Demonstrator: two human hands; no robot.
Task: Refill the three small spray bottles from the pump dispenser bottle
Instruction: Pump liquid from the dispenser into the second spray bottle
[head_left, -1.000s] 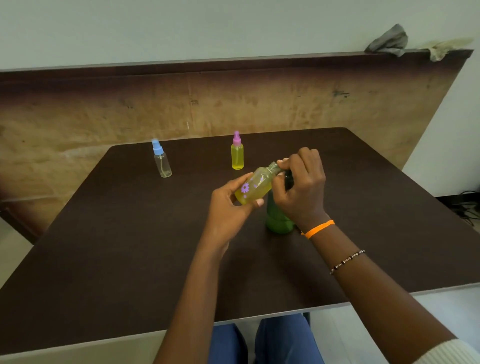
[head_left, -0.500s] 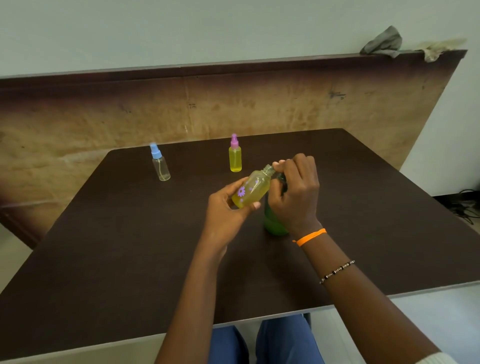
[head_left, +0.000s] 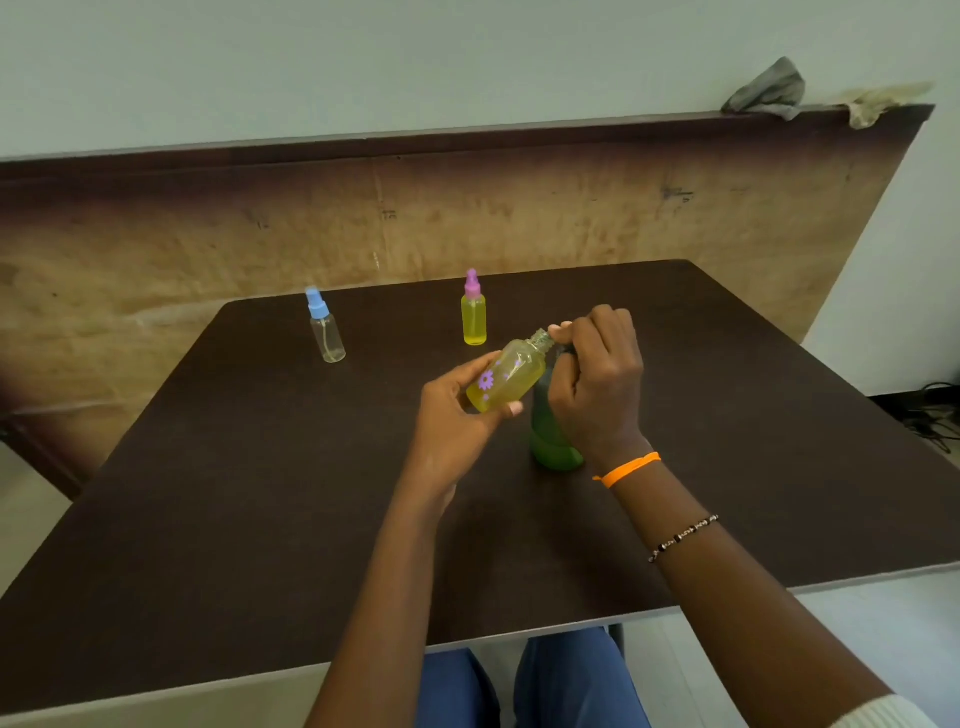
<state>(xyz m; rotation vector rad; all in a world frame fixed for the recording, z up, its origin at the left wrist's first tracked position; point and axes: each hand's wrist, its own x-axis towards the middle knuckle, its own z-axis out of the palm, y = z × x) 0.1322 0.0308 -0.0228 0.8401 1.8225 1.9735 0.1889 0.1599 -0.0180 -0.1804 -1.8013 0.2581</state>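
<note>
My left hand (head_left: 452, 415) holds a small uncapped bottle (head_left: 511, 375) of yellow liquid with purple flowers, tilted so its open neck points up and right. My right hand (head_left: 597, 374) is closed over the top of the green pump dispenser bottle (head_left: 550, 441), which stands on the dark table (head_left: 260, 493); the pump head is hidden under the fingers, right beside the tilted bottle's neck. Further back stand a yellow-filled spray bottle with a pink cap (head_left: 474, 312) and a clear, nearly empty spray bottle with a blue cap (head_left: 324, 327).
A brown board (head_left: 571, 208) leans upright behind the table's far edge, with two rags (head_left: 769, 91) draped on its top right corner. Cables (head_left: 930, 415) lie on the floor at the right. My knees show below the near table edge.
Both hands and the two bottles stay together with almost no relative motion; the view has only shifted slightly.
</note>
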